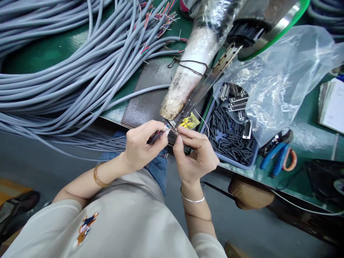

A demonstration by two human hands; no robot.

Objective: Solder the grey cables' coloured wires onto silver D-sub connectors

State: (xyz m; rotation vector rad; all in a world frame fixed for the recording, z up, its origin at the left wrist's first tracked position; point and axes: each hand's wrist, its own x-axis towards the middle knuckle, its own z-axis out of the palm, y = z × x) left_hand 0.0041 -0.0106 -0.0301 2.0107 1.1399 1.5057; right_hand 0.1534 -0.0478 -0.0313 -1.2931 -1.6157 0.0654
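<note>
My left hand is closed around the end of a grey cable with thin coloured wires fanning out at its tip. My right hand is closed too, pinching a small dark connector right next to those wire ends. Both hands meet just below the tip of a large wrapped, scorched tool and a metal rail holder at the bench's front edge. A small yellow piece sits just above my right fingers.
A big bundle of grey cables covers the left of the green bench. A blue tray holds several short black tubes and metal connectors under a clear plastic bag. Blue-handled pliers lie to the right. A dark plate lies under the tool.
</note>
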